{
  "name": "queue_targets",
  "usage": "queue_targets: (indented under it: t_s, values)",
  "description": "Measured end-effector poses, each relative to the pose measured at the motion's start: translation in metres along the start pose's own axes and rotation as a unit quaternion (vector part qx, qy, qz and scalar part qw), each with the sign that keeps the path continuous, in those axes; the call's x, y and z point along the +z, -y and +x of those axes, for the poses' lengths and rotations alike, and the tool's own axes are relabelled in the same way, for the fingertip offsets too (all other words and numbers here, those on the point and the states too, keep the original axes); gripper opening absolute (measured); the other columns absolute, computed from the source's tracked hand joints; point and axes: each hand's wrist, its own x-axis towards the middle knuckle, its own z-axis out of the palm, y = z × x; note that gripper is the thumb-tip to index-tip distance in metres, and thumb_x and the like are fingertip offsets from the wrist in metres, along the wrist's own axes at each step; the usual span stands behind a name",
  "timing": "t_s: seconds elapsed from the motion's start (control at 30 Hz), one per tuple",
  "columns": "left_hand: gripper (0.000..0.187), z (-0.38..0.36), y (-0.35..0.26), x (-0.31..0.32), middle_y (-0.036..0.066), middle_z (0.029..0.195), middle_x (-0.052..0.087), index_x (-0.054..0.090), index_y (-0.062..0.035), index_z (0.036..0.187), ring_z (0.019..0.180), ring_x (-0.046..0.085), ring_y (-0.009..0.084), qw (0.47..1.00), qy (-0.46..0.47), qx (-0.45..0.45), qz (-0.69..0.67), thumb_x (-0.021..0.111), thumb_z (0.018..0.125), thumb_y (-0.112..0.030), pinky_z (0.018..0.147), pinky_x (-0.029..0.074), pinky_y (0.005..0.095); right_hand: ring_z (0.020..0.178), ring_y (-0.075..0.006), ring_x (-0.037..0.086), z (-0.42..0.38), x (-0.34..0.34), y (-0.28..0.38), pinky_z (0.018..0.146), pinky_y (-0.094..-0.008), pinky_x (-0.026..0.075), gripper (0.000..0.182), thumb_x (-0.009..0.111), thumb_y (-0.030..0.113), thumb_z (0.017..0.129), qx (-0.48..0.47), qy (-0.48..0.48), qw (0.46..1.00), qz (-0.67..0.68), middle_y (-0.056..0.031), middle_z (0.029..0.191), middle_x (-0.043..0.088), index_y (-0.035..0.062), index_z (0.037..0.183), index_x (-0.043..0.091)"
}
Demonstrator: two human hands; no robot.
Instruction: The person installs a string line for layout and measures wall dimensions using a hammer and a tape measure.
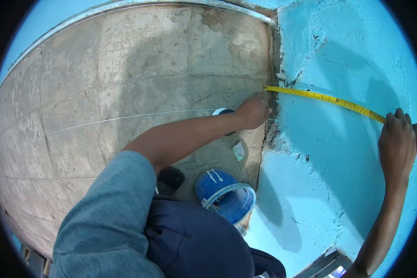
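A yellow tape measure [326, 98] is stretched across the blue wall from the floor corner to the upper right. Its far end lies at the seam of floor and wall. My left hand [254, 112] is closed at that end, its fingertips partly hidden against the tape. Higher on the wall, my right hand [397, 143] grips the tape's other end. The tape's case is hidden from view. Just behind my left hand is a round white and dark object [223, 111], partly covered by my wrist.
A blue bucket [208, 186] with a pale rim stands by the wall near my feet. A small crumpled packet [238, 151] lies on the tiled floor [69, 153]. A thin white string [116, 119] runs across the floor. Cracked, rough plaster marks the wall's base.
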Motion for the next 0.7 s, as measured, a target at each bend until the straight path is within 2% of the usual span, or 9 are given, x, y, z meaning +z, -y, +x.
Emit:
queue_targets:
  t_s: [0.07, 0.13, 0.2, 0.27, 0.37, 0.57, 0.7]
  values:
    - [0.038, 0.014, -0.005, 0.000, 0.034, 0.144, 0.042, 0.062, 0.0108, 0.110, 0.140, 0.034, 0.0512, 0.998, 0.063, -0.020, 0.018, 0.051, 0.100, -0.025, 0.115, 0.035, 0.0487, 0.117, -0.0275, 0.065, 0.001, 0.000, -0.002, 0.102, -0.0371, 0.053, 0.019, 0.057, 0.012, 0.099, -0.002, 0.010, 1.000, 0.001, -0.0132, 0.125, 0.068, 0.0036, 0.106, 0.073]
    - [0.043, 0.021, -0.002, 0.006, 0.035, 0.152, 0.029, 0.059, 0.0115, 0.120, 0.144, 0.025, 0.0530, 0.978, 0.134, 0.000, 0.157, 0.047, 0.101, -0.025, 0.118, 0.029, 0.0530, 0.117, -0.0269, 0.064, 0.001, 0.005, -0.003, 0.100, -0.0363, 0.054, 0.020, 0.058, 0.013, 0.099, 0.002, 0.012, 1.000, 0.016, -0.0126, 0.125, 0.068, 0.0042, 0.108, 0.073]
    - [0.047, 0.024, 0.003, 0.016, 0.036, 0.157, 0.023, 0.055, 0.0122, 0.128, 0.147, 0.019, 0.0526, 0.961, 0.157, 0.014, 0.226, 0.043, 0.102, -0.025, 0.120, 0.023, 0.0562, 0.117, -0.0256, 0.064, -0.001, 0.006, -0.004, 0.097, -0.0359, 0.056, 0.020, 0.058, 0.013, 0.099, 0.003, 0.000, 1.000, 0.026, -0.0118, 0.125, 0.068, 0.0049, 0.110, 0.073]
    - [0.052, 0.026, 0.009, 0.026, 0.036, 0.158, 0.021, 0.049, 0.0130, 0.136, 0.149, 0.017, 0.0500, 0.964, 0.135, 0.021, 0.230, 0.040, 0.102, -0.025, 0.121, 0.018, 0.0584, 0.116, -0.0239, 0.065, -0.001, -0.001, -0.004, 0.095, -0.0358, 0.057, 0.019, 0.058, 0.013, 0.099, -0.002, -0.022, 0.999, 0.028, -0.0109, 0.125, 0.067, 0.0056, 0.111, 0.073]
    - [0.054, 0.030, 0.006, 0.023, 0.034, 0.158, 0.023, 0.045, 0.0132, 0.139, 0.150, 0.018, 0.0478, 0.956, 0.150, 0.017, 0.253, 0.038, 0.102, -0.027, 0.121, 0.015, 0.0615, 0.115, -0.0220, 0.065, -0.004, 0.009, -0.004, 0.093, -0.0362, 0.059, 0.019, 0.059, 0.012, 0.100, -0.007, -0.057, 0.998, -0.023, -0.0101, 0.123, 0.067, 0.0065, 0.112, 0.072]
    - [0.053, 0.030, 0.020, 0.022, 0.031, 0.155, 0.031, 0.047, 0.0135, 0.137, 0.148, 0.024, 0.0453, 0.973, 0.064, 0.052, 0.214, 0.043, 0.100, -0.024, 0.122, 0.019, 0.0564, 0.119, -0.0246, 0.063, 0.001, -0.001, 0.002, 0.095, -0.0371, 0.058, 0.020, 0.058, 0.011, 0.100, 0.043, 0.030, 0.996, 0.078, -0.0105, 0.124, 0.067, 0.0063, 0.114, 0.071]
    - [0.052, 0.028, 0.024, 0.018, 0.032, 0.151, 0.037, 0.048, 0.0142, 0.135, 0.145, 0.029, 0.0461, 0.964, 0.040, 0.092, 0.246, 0.047, 0.098, -0.022, 0.121, 0.022, 0.0544, 0.121, -0.0261, 0.062, -0.002, 0.013, -0.003, 0.096, -0.0379, 0.057, 0.020, 0.058, 0.011, 0.099, 0.007, -0.016, 1.000, 0.011, -0.0099, 0.125, 0.067, 0.0064, 0.115, 0.071]
